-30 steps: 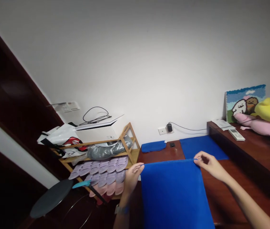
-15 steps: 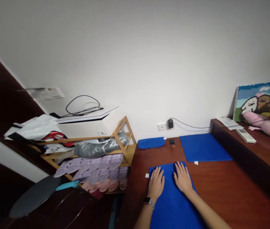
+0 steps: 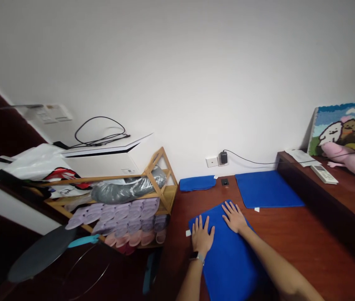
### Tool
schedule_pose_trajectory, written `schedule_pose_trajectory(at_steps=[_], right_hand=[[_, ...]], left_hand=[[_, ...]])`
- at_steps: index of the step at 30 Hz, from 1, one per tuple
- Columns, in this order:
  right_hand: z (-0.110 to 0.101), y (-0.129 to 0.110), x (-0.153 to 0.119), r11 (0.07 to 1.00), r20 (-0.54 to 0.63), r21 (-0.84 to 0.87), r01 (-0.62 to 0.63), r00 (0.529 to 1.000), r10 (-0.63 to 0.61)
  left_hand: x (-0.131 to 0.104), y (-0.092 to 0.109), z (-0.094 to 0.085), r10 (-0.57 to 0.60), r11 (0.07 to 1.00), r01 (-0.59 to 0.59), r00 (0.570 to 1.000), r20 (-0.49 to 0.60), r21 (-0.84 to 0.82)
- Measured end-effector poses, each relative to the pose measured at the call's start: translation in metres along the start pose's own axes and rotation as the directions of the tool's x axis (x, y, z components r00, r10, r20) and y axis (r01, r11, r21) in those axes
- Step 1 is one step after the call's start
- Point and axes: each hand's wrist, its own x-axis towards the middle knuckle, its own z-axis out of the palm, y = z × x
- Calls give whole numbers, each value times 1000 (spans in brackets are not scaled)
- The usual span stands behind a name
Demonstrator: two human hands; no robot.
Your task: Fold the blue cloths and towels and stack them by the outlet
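A blue cloth [image 3: 224, 251] with a white tag lies spread on the brown wooden desk [image 3: 305, 246], turned slightly askew. My left hand [image 3: 201, 238], with a watch on the wrist, rests flat near the cloth's far left corner, fingers spread. Farther off, my right hand [image 3: 234, 218] lies flat by the far right corner, its fingers also apart. Neither hand grips anything. A second blue cloth [image 3: 268, 190] is laid flat at the back of the desk, and a narrow folded blue cloth [image 3: 197, 183] sits at its back left.
Left of the desk stands a wooden rack [image 3: 173, 194] with slippers [image 3: 133, 211], a white box [image 3: 102, 165] and a plastic bag [image 3: 39, 163]. On the raised right ledge are a remote control [image 3: 324, 174] and a pink plush toy [image 3: 353, 161]. A black charger [image 3: 224, 157] is plugged into the wall.
The cloth under my hands has turned counterclockwise. My right hand has moved farther away and a little left; my left hand has shifted slightly left. The view has tilted a little.
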Motion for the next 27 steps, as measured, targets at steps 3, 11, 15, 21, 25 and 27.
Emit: schedule_pose_trajectory(at_steps=[3,11,15,21,25,27], right_hand=[[15,-15,-22,991,-149,-9,-132,980,129],[64,-20,-92,981,-94,24,-194,976,196],[43,-2,-62,1000,-29,28,-14,999,15],[25,16,-21,987,37,11,163,986,-164],[31,15,-24,999,-29,-53,8,1000,-9],[37,18,-34,986,-88,-94,-135,988,127]], left_hand=[[-31,-4,-10,-106,989,109,994,-27,98],[-77,-24,-38,-96,986,105,992,-77,128],[-55,-20,-33,174,984,-178,974,-143,-22],[-38,-25,-5,183,979,-181,983,20,-90],[-56,-25,7,36,998,-35,999,21,-50],[-67,-24,11,-30,999,30,1000,-3,-19]])
